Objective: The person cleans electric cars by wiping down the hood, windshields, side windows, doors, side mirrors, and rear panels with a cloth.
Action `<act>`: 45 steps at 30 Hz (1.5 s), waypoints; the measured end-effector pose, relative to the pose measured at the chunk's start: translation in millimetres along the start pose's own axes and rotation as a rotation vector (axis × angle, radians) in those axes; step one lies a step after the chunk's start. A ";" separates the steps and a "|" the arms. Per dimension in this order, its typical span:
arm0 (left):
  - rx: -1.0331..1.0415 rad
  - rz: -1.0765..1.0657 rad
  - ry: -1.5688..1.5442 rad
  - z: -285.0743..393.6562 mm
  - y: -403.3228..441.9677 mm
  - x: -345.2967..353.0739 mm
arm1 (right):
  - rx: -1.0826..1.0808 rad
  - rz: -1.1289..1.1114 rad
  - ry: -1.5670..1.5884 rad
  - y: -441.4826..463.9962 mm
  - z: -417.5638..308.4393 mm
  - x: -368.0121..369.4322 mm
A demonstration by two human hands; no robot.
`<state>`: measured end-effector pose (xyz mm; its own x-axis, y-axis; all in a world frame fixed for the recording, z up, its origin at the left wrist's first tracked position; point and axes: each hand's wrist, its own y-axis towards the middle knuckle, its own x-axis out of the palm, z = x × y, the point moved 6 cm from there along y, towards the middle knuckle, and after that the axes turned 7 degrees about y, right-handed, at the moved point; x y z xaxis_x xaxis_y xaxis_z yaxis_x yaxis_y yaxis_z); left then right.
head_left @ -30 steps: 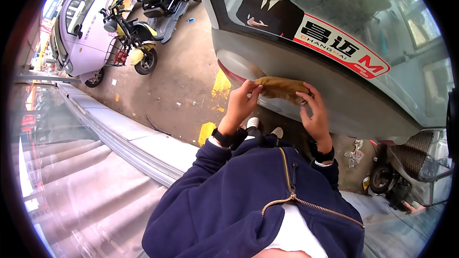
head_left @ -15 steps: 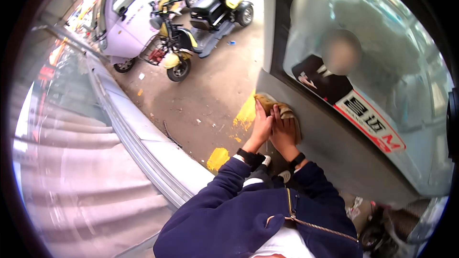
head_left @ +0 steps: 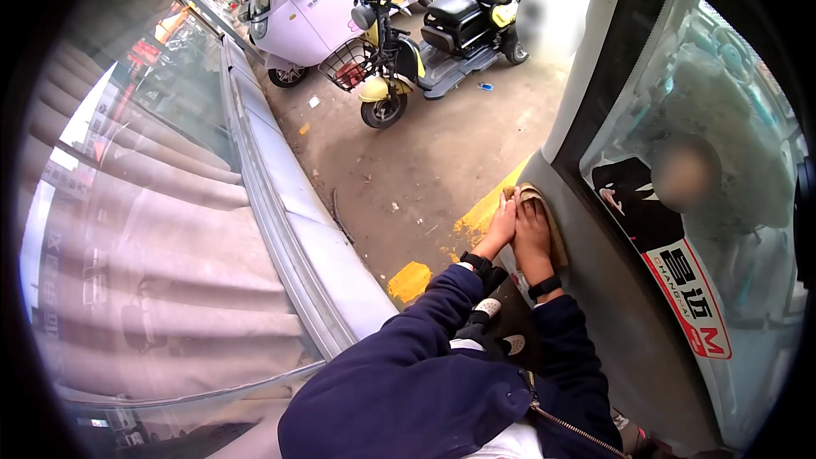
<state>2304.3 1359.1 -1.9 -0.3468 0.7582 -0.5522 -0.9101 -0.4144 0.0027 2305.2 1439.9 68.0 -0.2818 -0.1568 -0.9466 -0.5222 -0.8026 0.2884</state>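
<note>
A folded yellow-brown cloth [head_left: 557,242] is pressed against the grey body panel [head_left: 595,306] of a vehicle, below its window. On top of it lies my right hand [head_left: 533,238], fingers bent over the cloth. My left hand [head_left: 502,228] is right beside it, its fingertips at the cloth's upper left edge and touching the right hand. Both hands hold the cloth to the panel; part of it is hidden under them. Black bands circle both wrists.
The vehicle's window [head_left: 722,119] carries a red-and-white sticker [head_left: 690,299] and a picture of a person in dark clothes. Ahead stand a yellow-and-black three-wheeled scooter [head_left: 391,76] and a small pale car [head_left: 327,8]. A curtained glass wall [head_left: 170,246] runs along the left.
The view has shifted, so the scooter and panel sit further right. My hands and the cloth remain against the panel, the left hand now closer against the right.
</note>
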 end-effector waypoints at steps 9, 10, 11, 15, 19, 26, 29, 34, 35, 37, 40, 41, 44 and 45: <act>0.200 0.264 0.233 -90.2 15.7 67.1 | 0.059 0.075 0.186 -3.9 0.8 -16.7; -0.015 0.185 -0.046 -76.6 8.8 45.7 | 0.060 0.062 0.131 -5.0 -0.5 -12.7; -0.227 0.095 -0.327 -72.8 3.4 41.5 | 0.059 0.070 0.123 -5.7 0.0 -13.3; -0.126 0.129 -0.259 -59.5 -7.7 42.0 | 0.060 0.017 0.031 -10.9 -2.9 -13.8; -0.085 0.178 -0.176 -64.8 -19.5 46.1 | 0.042 0.011 0.009 -18.8 -10.1 -16.6; 0.006 0.133 -0.034 -112.2 -40.1 99.7 | -0.056 -0.034 0.124 -51.8 -18.8 2.3; -0.073 0.032 -0.432 -168.6 -58.4 147.4 | -0.066 -0.017 0.280 -86.4 -19.7 47.7; -0.486 -0.011 -1.138 -132.2 -101.5 155.1 | 0.171 -0.130 0.795 -124.0 -9.5 60.8; -0.488 -0.007 -1.136 -140.3 -101.3 159.4 | 0.251 -0.146 0.926 -127.9 -8.3 63.5; -0.337 -0.028 -0.813 -140.7 -94.4 156.5 | 0.254 -0.201 0.883 -128.7 -9.4 56.4; -0.368 -0.222 -0.517 -129.9 -95.2 121.8 | 0.211 -0.313 0.709 -134.0 -10.3 59.7; -0.335 -0.258 -0.416 -113.0 -97.8 107.3 | 0.163 -0.376 0.586 -138.4 -12.8 63.4; -0.225 -0.347 -0.152 -53.1 -105.6 62.4 | 0.089 -0.015 0.604 -138.8 -4.0 -2.2; -0.116 -0.300 -0.065 -42.6 -107.1 60.0 | 0.092 -0.019 0.602 -139.5 -0.5 -13.4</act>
<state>2390.6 1427.5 -70.8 -0.0842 0.8843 -0.4592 -0.9432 -0.2194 -0.2495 2382.2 1553.6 40.3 0.2193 -0.4625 -0.8591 -0.5978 -0.7595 0.2563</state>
